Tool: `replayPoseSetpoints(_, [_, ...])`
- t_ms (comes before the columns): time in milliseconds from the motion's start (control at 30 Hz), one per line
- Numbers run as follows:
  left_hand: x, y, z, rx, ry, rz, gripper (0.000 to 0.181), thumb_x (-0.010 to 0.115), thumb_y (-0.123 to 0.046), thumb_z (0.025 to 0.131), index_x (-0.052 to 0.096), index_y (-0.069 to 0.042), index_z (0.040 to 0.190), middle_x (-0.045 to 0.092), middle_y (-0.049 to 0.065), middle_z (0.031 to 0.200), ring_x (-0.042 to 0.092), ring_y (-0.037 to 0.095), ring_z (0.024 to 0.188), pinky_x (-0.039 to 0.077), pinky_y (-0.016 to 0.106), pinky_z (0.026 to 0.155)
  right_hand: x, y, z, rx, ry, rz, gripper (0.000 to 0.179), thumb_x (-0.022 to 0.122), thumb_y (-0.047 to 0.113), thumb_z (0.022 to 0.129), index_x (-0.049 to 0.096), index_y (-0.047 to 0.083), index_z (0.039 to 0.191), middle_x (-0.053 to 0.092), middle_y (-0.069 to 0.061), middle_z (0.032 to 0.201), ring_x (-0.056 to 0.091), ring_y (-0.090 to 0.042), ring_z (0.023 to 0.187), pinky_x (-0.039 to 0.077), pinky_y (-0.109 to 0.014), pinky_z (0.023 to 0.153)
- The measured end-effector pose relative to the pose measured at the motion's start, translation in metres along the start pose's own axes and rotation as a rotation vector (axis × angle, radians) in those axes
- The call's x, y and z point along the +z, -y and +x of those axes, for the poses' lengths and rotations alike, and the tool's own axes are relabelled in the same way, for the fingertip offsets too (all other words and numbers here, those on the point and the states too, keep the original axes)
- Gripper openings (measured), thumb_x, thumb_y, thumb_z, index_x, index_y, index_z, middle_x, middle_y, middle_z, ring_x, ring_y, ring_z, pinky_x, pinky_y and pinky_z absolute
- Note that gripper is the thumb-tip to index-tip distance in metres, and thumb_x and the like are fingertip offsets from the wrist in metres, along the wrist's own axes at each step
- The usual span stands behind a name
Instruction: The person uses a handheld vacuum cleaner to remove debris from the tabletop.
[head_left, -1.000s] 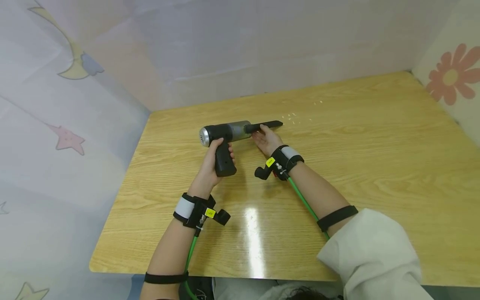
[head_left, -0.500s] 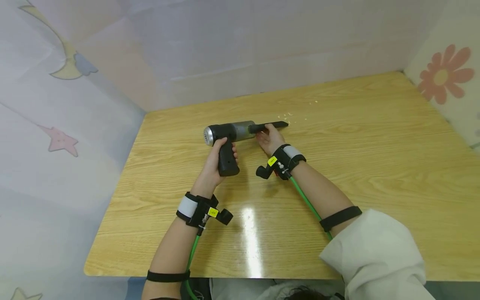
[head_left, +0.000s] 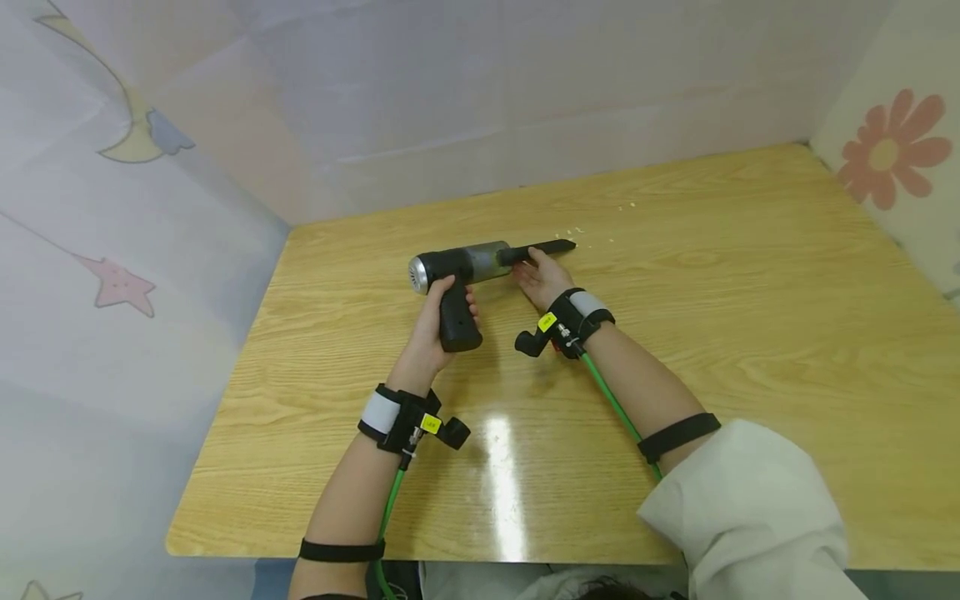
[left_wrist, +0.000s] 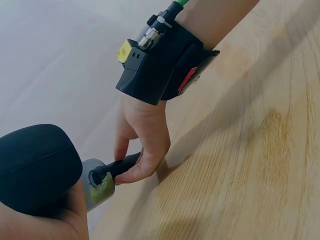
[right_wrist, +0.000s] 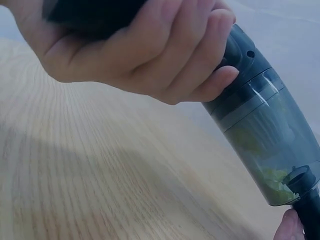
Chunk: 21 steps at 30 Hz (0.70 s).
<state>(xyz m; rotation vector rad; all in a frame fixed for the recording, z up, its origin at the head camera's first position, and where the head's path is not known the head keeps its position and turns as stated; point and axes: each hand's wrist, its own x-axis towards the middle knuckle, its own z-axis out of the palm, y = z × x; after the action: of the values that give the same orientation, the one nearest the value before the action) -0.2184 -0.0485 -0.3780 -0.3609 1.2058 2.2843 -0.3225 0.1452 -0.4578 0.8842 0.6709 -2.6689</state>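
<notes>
A black handheld vacuum cleaner [head_left: 447,265] lies level across the middle of the head view, its silver vented end to the left. My left hand [head_left: 424,335] grips its pistol handle [head_left: 457,321], thumb along the back. In the right wrist view, yellow-green bits [right_wrist: 276,184] show inside the clear dust cup [right_wrist: 265,130]. A flat black crevice nozzle [head_left: 553,247] extends right from the cup. My right hand [head_left: 542,280] pinches that nozzle near the cup, thumb on top; the left wrist view also shows this pinch. The nozzle's tip is beside small pale scraps [head_left: 576,231].
Everything is over a wooden table [head_left: 720,317]. A few more pale scraps [head_left: 632,205] lie farther back and right. Printed cloth walls [head_left: 420,108] border the back and both sides. A green cable [head_left: 611,400] runs along each forearm.
The vacuum cleaner and both hands have shifted slightly right over the table, bringing the nozzle tip closer to the scraps. The view has turned a little. Both grips look the same.
</notes>
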Motion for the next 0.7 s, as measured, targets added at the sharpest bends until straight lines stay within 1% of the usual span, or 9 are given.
replayPoseSetpoints(67, [0.000,0.000,0.001,-0.001,0.002,-0.010,0.032,0.046,-0.041,0.096,0.047,-0.012,0.109,0.053,-0.006,0.077,0.051,0.005,0.067,0.046,0.017,0.063,-0.024,0.005,0.068,0.008,0.029,0.005,0.047,0.065,0.021,0.091,0.047,0.016,0.134,0.052,-0.015,0.134,0.050,-0.026,0.127,0.041,-0.036,0.109])
replayPoseSetpoints(167, [-0.001,0.001,0.001,0.004,0.004,-0.020,0.031,0.046,-0.041,0.096,0.046,-0.012,0.108,0.053,-0.006,0.077,0.051,0.005,0.066,0.046,0.017,0.064,-0.059,0.010,0.165,-0.009,0.080,-0.037,0.055,0.082,0.021,0.074,0.056,0.020,0.123,0.058,-0.015,0.125,0.057,-0.029,0.117,0.049,-0.038,0.099])
replayPoseSetpoints(267, [-0.002,0.001,0.001,0.020,0.001,-0.015,0.032,0.045,-0.040,0.096,0.045,-0.011,0.108,0.053,-0.007,0.076,0.051,0.004,0.064,0.045,0.017,0.063,-0.064,0.010,0.187,-0.004,0.099,-0.052,0.057,0.085,0.022,0.069,0.059,0.020,0.119,0.059,-0.016,0.124,0.059,-0.028,0.115,0.051,-0.038,0.095])
replayPoseSetpoints(300, [-0.002,0.002,0.001,0.025,-0.001,-0.015,0.032,0.045,-0.041,0.096,0.045,-0.011,0.108,0.052,-0.007,0.076,0.050,0.004,0.064,0.045,0.017,0.063,-0.060,0.009,0.179,0.000,0.087,-0.053,0.055,0.084,0.022,0.071,0.059,0.020,0.120,0.059,-0.014,0.125,0.058,-0.026,0.116,0.051,-0.037,0.096])
replayPoseSetpoints(333, [-0.002,0.002,0.001,0.029,-0.004,-0.014,0.032,0.045,-0.041,0.096,0.045,-0.011,0.109,0.053,-0.007,0.075,0.050,0.004,0.064,0.045,0.017,0.063,-0.050,0.008,0.152,0.012,0.073,-0.048,0.051,0.080,0.022,0.077,0.057,0.019,0.122,0.057,-0.015,0.127,0.057,-0.026,0.119,0.049,-0.036,0.098])
replayPoseSetpoints(400, [-0.002,0.002,0.001,0.036,-0.011,-0.017,0.032,0.045,-0.040,0.096,0.046,-0.011,0.108,0.053,-0.007,0.076,0.050,0.005,0.064,0.045,0.017,0.062,-0.036,0.006,0.124,0.021,0.045,-0.038,0.045,0.072,0.023,0.085,0.055,0.021,0.127,0.055,-0.012,0.132,0.054,-0.022,0.123,0.047,-0.034,0.101])
replayPoseSetpoints(533, [0.000,0.002,0.003,0.035,-0.020,-0.027,0.030,0.046,-0.040,0.096,0.048,-0.012,0.105,0.053,-0.006,0.077,0.051,0.005,0.065,0.045,0.018,0.063,-0.015,0.002,0.062,0.021,0.051,-0.002,0.040,0.070,0.018,0.087,0.056,0.017,0.124,0.057,-0.014,0.130,0.056,-0.022,0.120,0.049,-0.031,0.099])
replayPoseSetpoints(567, [0.000,0.002,0.004,0.034,-0.021,-0.028,0.029,0.047,-0.040,0.096,0.048,-0.012,0.104,0.053,-0.006,0.077,0.051,0.005,0.066,0.045,0.018,0.063,-0.015,0.001,0.065,0.010,0.044,-0.005,0.041,0.071,0.018,0.086,0.056,0.018,0.124,0.057,-0.013,0.130,0.056,-0.021,0.120,0.049,-0.030,0.098])
replayPoseSetpoints(700, [0.003,0.002,0.006,0.025,-0.037,-0.031,0.028,0.048,-0.040,0.095,0.051,-0.013,0.101,0.053,-0.006,0.078,0.051,0.006,0.067,0.045,0.018,0.063,0.009,-0.002,0.014,-0.025,-0.031,-0.010,0.039,0.062,0.019,0.092,0.052,0.015,0.130,0.050,-0.011,0.139,0.050,-0.020,0.128,0.043,-0.028,0.106])
